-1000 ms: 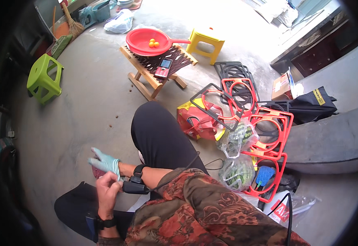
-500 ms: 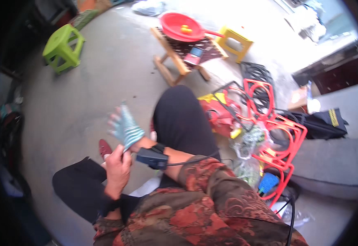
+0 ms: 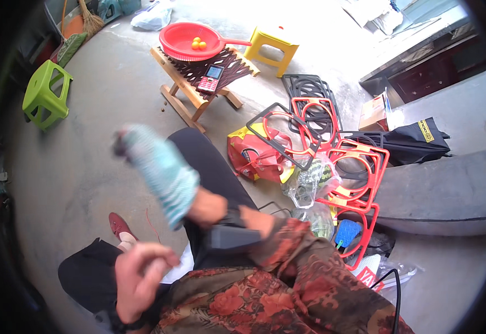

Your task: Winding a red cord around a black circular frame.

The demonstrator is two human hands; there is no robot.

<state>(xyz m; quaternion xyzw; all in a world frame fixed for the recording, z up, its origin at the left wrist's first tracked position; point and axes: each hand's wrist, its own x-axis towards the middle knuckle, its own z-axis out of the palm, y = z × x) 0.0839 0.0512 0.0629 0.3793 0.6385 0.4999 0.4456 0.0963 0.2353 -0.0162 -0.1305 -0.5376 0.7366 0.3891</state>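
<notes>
My right hand (image 3: 156, 167) wears a striped teal-and-white knit glove with a dark fingertip end. It is raised above my right knee, smeared by motion, so its finger pose is unclear. A dark box-shaped device (image 3: 232, 236) is strapped to that wrist, below the glove's cuff. Bare and blurred, my left hand (image 3: 140, 278) hovers over my lap, apart from the glove. Its fingers are loosely bent, with nothing visible between them. A white piece of material (image 3: 182, 266) lies partly hidden beside that hand.
A wooden folding stool (image 3: 190, 92) bears a red long-handled basin (image 3: 170, 42) with yellow-orange balls and a phone (image 3: 210, 78). Green (image 3: 45, 92) and yellow (image 3: 273, 47) plastic stools stand around it. At right are red-and-black frames (image 3: 360, 172), a red bag (image 3: 251, 153) and bagged watermelons (image 3: 312, 175).
My left hand has let go of the glove's cuff and moved down. The gloved right hand has risen and turned, its fingers no longer spread in view. The whole view has shifted.
</notes>
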